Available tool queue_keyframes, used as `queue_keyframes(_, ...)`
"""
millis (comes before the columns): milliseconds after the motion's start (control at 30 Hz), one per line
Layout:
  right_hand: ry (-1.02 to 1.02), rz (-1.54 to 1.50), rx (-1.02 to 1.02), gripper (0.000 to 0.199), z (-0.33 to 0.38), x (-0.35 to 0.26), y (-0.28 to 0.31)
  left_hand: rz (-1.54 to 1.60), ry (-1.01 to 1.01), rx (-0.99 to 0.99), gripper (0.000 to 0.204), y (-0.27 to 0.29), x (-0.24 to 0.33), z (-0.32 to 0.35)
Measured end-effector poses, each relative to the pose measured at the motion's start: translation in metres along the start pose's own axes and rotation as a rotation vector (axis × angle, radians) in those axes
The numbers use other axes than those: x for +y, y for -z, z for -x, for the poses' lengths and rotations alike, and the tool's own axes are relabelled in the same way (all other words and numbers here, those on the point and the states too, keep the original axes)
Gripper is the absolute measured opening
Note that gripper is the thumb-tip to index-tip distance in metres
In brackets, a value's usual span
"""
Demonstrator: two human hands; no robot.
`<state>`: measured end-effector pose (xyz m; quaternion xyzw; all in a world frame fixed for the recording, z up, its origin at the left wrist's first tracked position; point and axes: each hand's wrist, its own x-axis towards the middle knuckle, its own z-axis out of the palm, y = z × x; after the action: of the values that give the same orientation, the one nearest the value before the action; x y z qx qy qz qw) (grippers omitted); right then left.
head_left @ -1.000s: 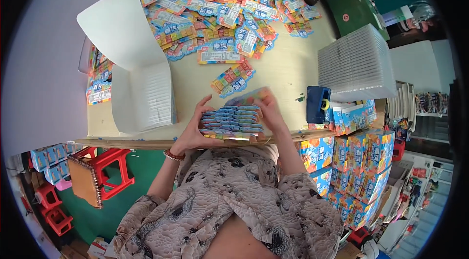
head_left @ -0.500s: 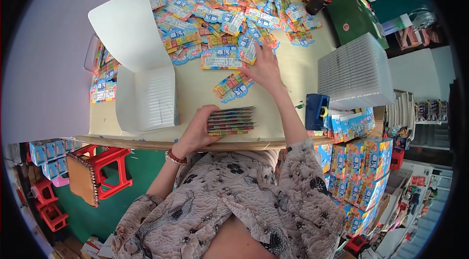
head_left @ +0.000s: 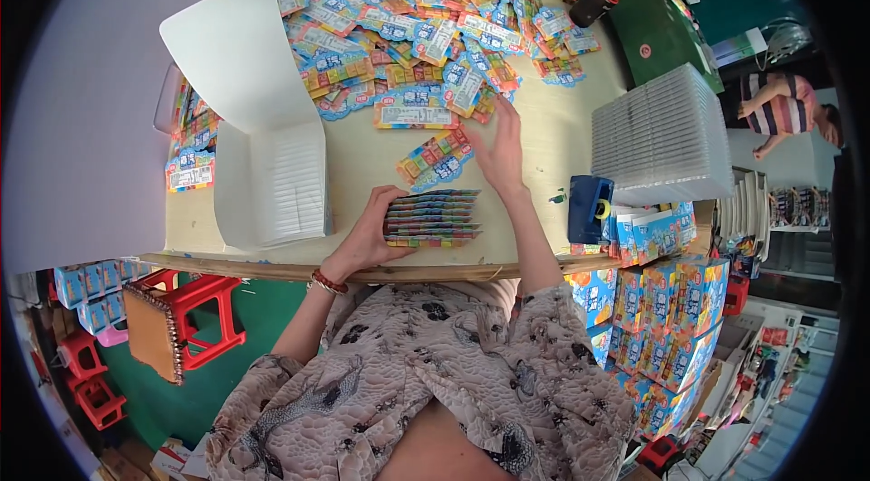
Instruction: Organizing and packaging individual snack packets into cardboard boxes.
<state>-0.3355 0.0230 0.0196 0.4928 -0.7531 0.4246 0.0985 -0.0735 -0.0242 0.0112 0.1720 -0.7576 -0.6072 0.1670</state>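
Head: card stack (head_left: 432, 219) beside left grip (head_left: 362, 241) (touching)

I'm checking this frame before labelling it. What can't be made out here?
- Head view: the left hand covers the left end of the card stack; the count is too fine to tell.
- The right hand hides whatever is under its palm.
- The card pile is cut off at the top edge.
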Motion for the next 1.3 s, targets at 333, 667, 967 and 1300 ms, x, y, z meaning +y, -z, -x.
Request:
queue_keyframes(333,0.012,-0.046,-0.227,0.026,-0.012,0.053,-0.013,-0.229,-0.087,0.110,0.086,-0.002,-0.004,0.004)
queue_keyframes(667,0.229,0.349,-0.110,0.036,-0.027,0.043,-0.034,-0.113,-0.014,0.026,0.087,-0.002,0.002,0.001)
queue_keyframes(967,-0.187,-0.210,0.080,0.013,-0.016,0.051,0.012,-0.245,-0.134,0.095,0.092,-0.003,-0.001,0.004)
queue_keyframes(1300,-0.631,-0.822,-1.065,0.025,0.021,0.025,0.050,-0.225,-0.126,0.116,0.091,-0.002,-0.014,0.012)
